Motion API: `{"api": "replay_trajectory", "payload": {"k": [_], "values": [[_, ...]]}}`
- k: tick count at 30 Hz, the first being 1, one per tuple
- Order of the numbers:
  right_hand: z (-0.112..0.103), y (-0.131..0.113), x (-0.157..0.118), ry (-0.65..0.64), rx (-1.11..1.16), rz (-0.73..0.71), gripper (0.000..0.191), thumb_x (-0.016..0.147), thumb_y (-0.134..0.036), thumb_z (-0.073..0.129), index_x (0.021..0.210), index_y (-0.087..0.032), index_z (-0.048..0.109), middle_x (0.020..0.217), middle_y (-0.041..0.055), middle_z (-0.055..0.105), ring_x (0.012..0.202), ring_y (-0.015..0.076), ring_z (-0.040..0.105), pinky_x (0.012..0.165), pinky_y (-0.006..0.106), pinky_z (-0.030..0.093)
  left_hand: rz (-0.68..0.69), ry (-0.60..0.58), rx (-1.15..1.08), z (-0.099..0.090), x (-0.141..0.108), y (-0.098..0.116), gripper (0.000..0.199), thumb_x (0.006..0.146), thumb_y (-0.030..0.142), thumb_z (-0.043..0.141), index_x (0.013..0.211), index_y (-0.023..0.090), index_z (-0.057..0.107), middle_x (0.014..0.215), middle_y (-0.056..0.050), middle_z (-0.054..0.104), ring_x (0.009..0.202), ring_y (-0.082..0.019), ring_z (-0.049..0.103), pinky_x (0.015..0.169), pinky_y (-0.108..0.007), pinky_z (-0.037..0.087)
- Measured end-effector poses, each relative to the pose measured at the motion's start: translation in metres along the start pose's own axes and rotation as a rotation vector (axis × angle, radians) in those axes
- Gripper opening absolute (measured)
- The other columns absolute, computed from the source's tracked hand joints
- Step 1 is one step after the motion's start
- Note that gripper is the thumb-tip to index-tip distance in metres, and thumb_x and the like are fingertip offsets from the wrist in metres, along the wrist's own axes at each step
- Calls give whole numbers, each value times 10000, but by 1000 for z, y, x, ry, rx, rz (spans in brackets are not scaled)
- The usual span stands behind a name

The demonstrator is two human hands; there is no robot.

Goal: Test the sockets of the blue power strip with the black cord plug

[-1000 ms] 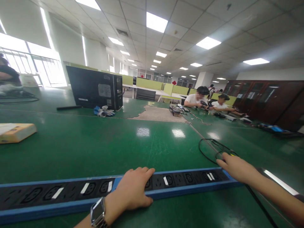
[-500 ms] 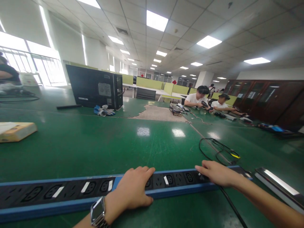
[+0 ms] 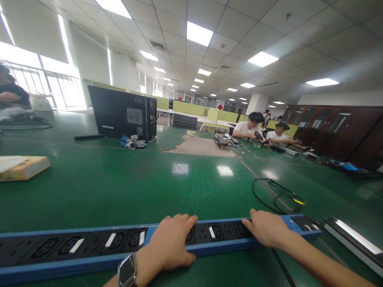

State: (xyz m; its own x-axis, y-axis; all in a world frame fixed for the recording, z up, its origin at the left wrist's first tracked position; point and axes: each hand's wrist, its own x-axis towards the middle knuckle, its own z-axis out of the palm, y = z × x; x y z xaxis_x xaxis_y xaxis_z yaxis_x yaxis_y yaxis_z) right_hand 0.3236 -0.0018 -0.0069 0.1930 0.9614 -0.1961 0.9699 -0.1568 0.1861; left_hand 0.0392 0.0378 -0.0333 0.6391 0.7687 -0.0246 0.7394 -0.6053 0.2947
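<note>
A long blue power strip [image 3: 223,244] with black sockets lies across the green table in front of me. Small white labels stick to several of its sockets. My left hand [image 3: 173,241] is wrapped over the strip near its middle, thumb on the near side and fingers over the far edge. A watch [image 3: 127,271] sits on that wrist. Farther right, my right hand [image 3: 266,229] grips the strip from above, its thumb by a socket; the other fingers are mostly hidden. From under this hand a black cable [image 3: 283,267] runs toward me.
A coiled black cable [image 3: 277,195] with a yellow tag lies beyond the strip. At right is a long metal-edged bar [image 3: 353,239]. Farther off are a black computer case [image 3: 122,113], gloves [image 3: 133,142] and a yellow-white box [image 3: 25,167]. Other people sit around the table.
My right hand has shifted slightly left along the strip, uncovering more of its right end. My left hand stays in place on it. The view has tilted up a little.
</note>
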Motion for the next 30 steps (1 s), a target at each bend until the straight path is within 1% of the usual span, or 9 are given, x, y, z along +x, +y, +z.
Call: {"api": "replay_trajectory", "payload": {"k": [5, 9, 14, 19, 23, 26, 30], "values": [[1, -5, -3, 34, -51, -17, 434, 929, -381, 283, 986, -107, 615, 939, 210, 704, 888, 345, 679, 745, 457, 479, 1, 12, 8, 1, -1, 0, 808, 547, 449, 688, 1311, 256, 508, 1174, -77, 638, 1060, -317, 581, 925, -462, 459], [4, -4, -4, 69, -34, -25, 431, 934, -375, 273, 971, -108, 610, 926, 207, 704, 876, 344, 681, 729, 448, 485, -1, 23, 6, 1, -1, 1, 792, 543, 447, 696, 1293, 262, 523, 1163, -76, 643, 1028, -314, 595, 909, -468, 473], [8, -6, -6, 112, -31, 6, 421, 937, -364, 262, 954, -115, 601, 904, 205, 704, 849, 342, 686, 707, 441, 489, 17, 45, 7, 3, 1, -1, 771, 535, 428, 705, 1270, 260, 540, 1126, -74, 655, 986, -314, 607, 881, -484, 488], [8, -7, -6, 110, -26, -3, 423, 935, -357, 262, 958, -109, 604, 911, 208, 701, 861, 354, 681, 714, 453, 483, 19, 49, 6, 4, 0, -2, 797, 536, 438, 709, 1290, 255, 526, 1147, -77, 652, 1010, -318, 601, 895, -485, 482], [5, -6, -5, 94, -12, 12, 418, 932, -370, 286, 976, -112, 612, 922, 205, 698, 875, 353, 679, 721, 449, 471, 17, 29, 7, 2, -1, -1, 790, 537, 442, 708, 1284, 253, 531, 1147, -81, 649, 1026, -318, 596, 899, -475, 482], [4, -1, -4, 65, 12, 3, 408, 920, -393, 331, 985, -118, 626, 955, 199, 697, 913, 347, 671, 741, 434, 458, 15, 35, 8, 2, 0, -1, 786, 538, 444, 707, 1281, 254, 532, 1140, -79, 651, 1023, -320, 598, 894, -479, 483], [5, 7, -1, 45, 30, -36, 416, 912, -438, 354, 944, -132, 634, 984, 184, 694, 937, 339, 660, 734, 401, 437, 19, 44, 14, 3, 1, -1, 782, 531, 451, 715, 1269, 261, 539, 1113, -80, 658, 988, -326, 609, 867, -491, 494]]}}
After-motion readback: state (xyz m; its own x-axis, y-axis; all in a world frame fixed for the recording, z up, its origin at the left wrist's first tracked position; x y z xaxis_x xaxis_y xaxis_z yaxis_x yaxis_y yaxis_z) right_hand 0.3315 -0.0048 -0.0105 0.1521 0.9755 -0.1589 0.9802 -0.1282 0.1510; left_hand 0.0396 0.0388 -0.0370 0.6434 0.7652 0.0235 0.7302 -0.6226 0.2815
